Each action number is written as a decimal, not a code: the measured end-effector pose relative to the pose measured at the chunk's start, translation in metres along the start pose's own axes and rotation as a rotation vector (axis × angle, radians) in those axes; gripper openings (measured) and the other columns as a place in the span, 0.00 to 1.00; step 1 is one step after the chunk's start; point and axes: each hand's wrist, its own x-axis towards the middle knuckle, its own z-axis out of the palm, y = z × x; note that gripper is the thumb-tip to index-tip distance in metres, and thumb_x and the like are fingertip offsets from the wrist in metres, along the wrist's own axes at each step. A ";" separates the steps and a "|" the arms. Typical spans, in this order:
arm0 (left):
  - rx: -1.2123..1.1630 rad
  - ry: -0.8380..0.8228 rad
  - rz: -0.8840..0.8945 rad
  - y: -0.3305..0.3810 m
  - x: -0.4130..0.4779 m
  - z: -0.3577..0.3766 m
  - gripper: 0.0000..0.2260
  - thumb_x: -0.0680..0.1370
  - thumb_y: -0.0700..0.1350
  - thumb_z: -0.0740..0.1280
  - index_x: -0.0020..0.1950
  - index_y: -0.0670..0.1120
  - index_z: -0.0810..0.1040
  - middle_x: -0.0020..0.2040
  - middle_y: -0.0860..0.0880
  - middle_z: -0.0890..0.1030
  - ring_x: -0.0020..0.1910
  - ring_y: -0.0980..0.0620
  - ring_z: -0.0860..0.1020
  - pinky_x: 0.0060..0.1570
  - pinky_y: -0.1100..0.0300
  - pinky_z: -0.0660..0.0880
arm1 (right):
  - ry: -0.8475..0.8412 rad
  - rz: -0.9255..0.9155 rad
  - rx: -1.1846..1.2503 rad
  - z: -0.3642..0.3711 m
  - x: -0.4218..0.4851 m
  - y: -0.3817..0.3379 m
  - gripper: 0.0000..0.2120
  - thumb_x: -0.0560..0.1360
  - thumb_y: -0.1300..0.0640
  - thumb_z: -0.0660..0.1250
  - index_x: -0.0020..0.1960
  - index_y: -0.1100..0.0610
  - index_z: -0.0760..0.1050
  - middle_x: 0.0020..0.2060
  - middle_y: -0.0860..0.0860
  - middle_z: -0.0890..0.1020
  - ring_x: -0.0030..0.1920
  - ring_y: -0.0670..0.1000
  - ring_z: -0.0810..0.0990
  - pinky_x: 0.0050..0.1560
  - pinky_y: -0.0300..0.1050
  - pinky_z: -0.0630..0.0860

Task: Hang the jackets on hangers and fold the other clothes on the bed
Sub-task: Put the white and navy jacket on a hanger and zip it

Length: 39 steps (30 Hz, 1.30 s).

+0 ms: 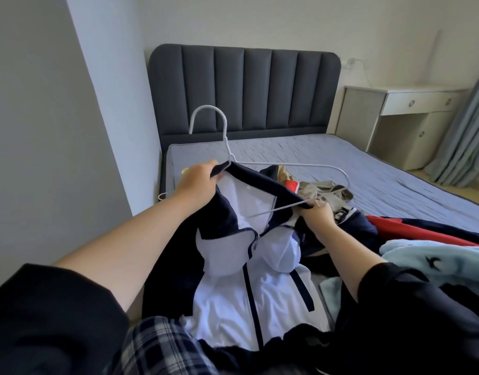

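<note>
Plaid trousers (162, 345) nearest | navy-white jacket (227, 301) over near bed (381, 169), half on white hanger (224, 136) | left hand (197, 182) grips collar, right hand (318, 212) grips hanger bar | unfolded clothes (433, 253) right: folding likely all left

Soft, even daylight, med brightness; shadows faint and diffuse. Light seems to come from right side of frame, by the curtain (462, 125): mattress (341, 169) shows gentle sheen on its quilting there, while wall (43, 131) at left goes flat grey. White panels of jacket (227, 301) at lower centre nearly blown out, little fabric detail. Black sleeves (43, 320) in bottom corners crushed to near-solid dark. Hanger (225, 136) wire reads crisp vs dark headboard (246, 87). Overall pic slightly soft, compression smear in fine texture. Strong wide-angle distortion: left wall edge leans, curtain tilts at right edge, sleeves balloon large toward bottom corners.
</note>
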 end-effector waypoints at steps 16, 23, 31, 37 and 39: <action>0.275 -0.111 0.041 -0.046 -0.014 0.005 0.16 0.78 0.39 0.55 0.66 0.48 0.68 0.58 0.43 0.76 0.50 0.38 0.75 0.47 0.49 0.73 | -0.183 0.350 0.248 -0.043 0.026 -0.027 0.06 0.70 0.71 0.64 0.40 0.63 0.75 0.34 0.57 0.77 0.30 0.56 0.77 0.31 0.46 0.74; 0.192 -0.183 0.069 -0.034 -0.016 0.011 0.15 0.81 0.56 0.57 0.45 0.46 0.73 0.36 0.52 0.70 0.35 0.51 0.69 0.33 0.58 0.62 | -0.176 0.025 -0.355 -0.046 0.029 -0.047 0.11 0.71 0.71 0.61 0.51 0.69 0.79 0.38 0.57 0.77 0.37 0.54 0.73 0.36 0.41 0.70; 0.101 -0.072 0.032 -0.040 -0.027 0.018 0.17 0.82 0.52 0.57 0.52 0.40 0.78 0.38 0.46 0.77 0.39 0.45 0.73 0.38 0.56 0.65 | -0.157 -0.122 -0.690 -0.028 0.006 -0.038 0.06 0.71 0.67 0.63 0.41 0.58 0.74 0.37 0.54 0.77 0.38 0.56 0.75 0.35 0.44 0.69; 0.264 -0.055 0.116 -0.058 -0.038 0.018 0.17 0.82 0.51 0.57 0.57 0.42 0.79 0.43 0.41 0.81 0.45 0.39 0.78 0.39 0.53 0.71 | -0.119 -0.106 -0.678 -0.031 0.013 -0.034 0.12 0.71 0.69 0.60 0.42 0.59 0.80 0.30 0.51 0.77 0.31 0.52 0.74 0.29 0.41 0.68; 0.368 -0.027 0.136 -0.061 -0.042 0.025 0.17 0.82 0.52 0.57 0.58 0.43 0.78 0.44 0.41 0.82 0.46 0.38 0.79 0.40 0.52 0.72 | -0.118 -0.034 -0.613 -0.031 0.011 -0.038 0.11 0.71 0.68 0.60 0.40 0.59 0.80 0.28 0.50 0.74 0.30 0.51 0.73 0.26 0.39 0.65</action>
